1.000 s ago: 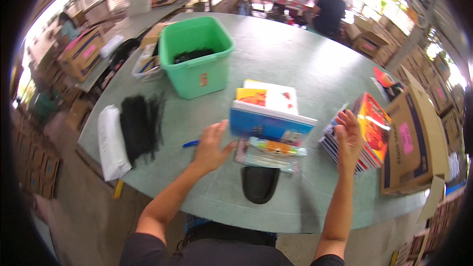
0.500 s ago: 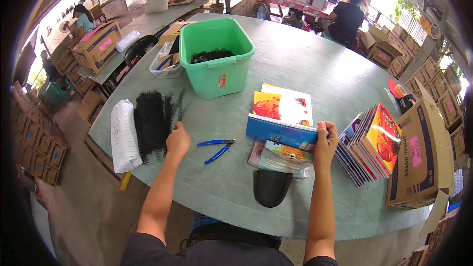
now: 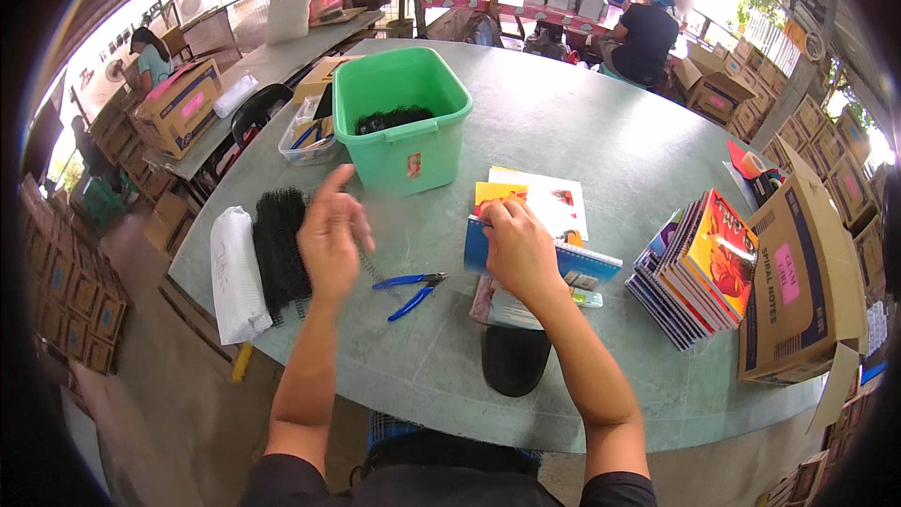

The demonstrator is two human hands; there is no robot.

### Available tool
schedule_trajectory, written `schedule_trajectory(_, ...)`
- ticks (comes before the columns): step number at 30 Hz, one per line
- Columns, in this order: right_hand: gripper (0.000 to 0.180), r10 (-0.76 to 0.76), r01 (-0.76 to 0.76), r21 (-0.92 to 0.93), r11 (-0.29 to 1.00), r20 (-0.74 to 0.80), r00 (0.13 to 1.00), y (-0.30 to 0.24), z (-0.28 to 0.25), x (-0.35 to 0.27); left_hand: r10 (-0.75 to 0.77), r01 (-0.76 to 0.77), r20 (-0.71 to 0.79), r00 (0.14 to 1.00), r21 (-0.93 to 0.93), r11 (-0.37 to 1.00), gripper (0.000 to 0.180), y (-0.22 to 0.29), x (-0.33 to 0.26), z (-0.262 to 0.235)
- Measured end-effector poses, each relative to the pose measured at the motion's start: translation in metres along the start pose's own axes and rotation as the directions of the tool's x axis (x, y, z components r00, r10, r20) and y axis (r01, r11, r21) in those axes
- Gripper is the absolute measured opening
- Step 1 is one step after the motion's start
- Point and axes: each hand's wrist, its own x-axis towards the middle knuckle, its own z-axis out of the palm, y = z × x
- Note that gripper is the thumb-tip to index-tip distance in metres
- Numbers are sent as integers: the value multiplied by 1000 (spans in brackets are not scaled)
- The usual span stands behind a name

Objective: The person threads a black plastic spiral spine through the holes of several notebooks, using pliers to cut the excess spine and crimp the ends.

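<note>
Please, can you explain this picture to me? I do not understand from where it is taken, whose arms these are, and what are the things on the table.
The picture comes from a wide camera worn on a person's head, looking down, so straight edges bend near the rim. The two bare arms from the lower edge are that person's own.

The left hand is lifted, holding a thin black wire spiral, beside a pile of black spirals and a white bag. The right hand presses on a stack of notebooks. Between the hands lie blue-handled pliers.

Also on the grey-green table: a green bin with dark things inside, a leaning stack of notebooks and an open cardboard box. Other people sit at tables far behind.
</note>
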Motion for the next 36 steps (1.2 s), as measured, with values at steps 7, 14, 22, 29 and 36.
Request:
schedule_trajectory(7,30,-32,18,-133,991,-102,994,-16,7,-4,-72,40,317,946,106,994,21,-3,-36,52)
schedule_trajectory(14,25,46,-43,-52,998,58,997,-18,2,-4,109,-175,232,967,288,941,16,2,-37,58)
schedule_trajectory(22,20,35,-35,0,999,76,997,-18,-4,-3,266,-328,219,939,338,882,14,-2,-38,60)
schedule_trajectory(29,20,-19,17,41,999,59,998,-8,-4,-4,45,-87,336,941,112,990,14,-1,-23,55)
schedule_trajectory(36,23,-106,100,69,993,93,990,-8,-9,-2,-1,-51,299,954,165,985,17,-1,-21,57)
